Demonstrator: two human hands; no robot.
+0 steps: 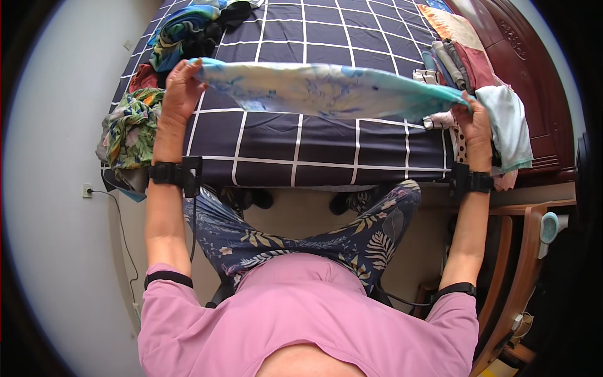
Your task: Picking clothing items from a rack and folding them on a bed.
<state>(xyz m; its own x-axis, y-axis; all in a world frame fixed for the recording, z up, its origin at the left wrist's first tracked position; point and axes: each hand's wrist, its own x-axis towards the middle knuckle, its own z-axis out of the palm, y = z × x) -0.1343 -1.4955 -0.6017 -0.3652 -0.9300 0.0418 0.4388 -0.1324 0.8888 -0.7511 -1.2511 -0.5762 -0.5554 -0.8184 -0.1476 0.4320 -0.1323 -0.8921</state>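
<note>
A thin cloth point(311, 89) with a pale cream middle, blue blotches and turquoise ends is stretched wide between my two hands. My left hand point(183, 89) pinches its left end, close to the clothes heaped on that side. At the opposite end my right hand point(473, 118) grips the turquoise corner, beside the folded clothes. The cloth hangs above a bed point(325, 141) covered in a dark sheet with a white grid, and its lower edge sags a little. Part of my right hand's fingers is hidden behind the cloth.
On the left lie a crumpled green floral garment point(134, 127), a blue patterned cloth point(181, 33) and a black garment point(212, 37). Folded clothes point(452, 61) line the right edge, with a pale blue cloth point(504, 122) by the wooden headboard point(523, 89). A cable point(125, 231) runs down the left wall.
</note>
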